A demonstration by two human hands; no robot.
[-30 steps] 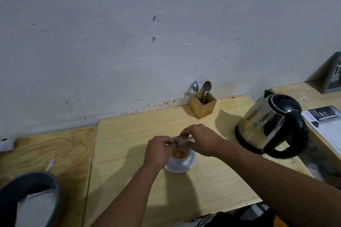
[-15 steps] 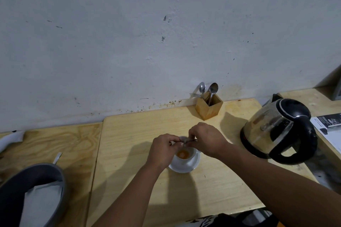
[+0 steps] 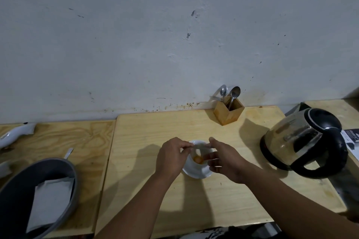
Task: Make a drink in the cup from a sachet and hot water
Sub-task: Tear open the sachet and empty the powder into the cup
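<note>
While the small pale sachet [image 3: 201,146] is stretched flat above the white ceramic cup [image 3: 196,158], the person's left hand [image 3: 172,158] pinches one end and the right hand [image 3: 226,160] pinches the other between thumb and fingertips, presumably so its contents drop straight in. Orange powder [image 3: 198,159] already lies at the bottom of the cup, which stands on a white saucer [image 3: 198,172] on the light wooden table [image 3: 147,134]. The glass-and-black electric kettle [image 3: 305,141] waits to the right, well apart, likely for pouring next.
</note>
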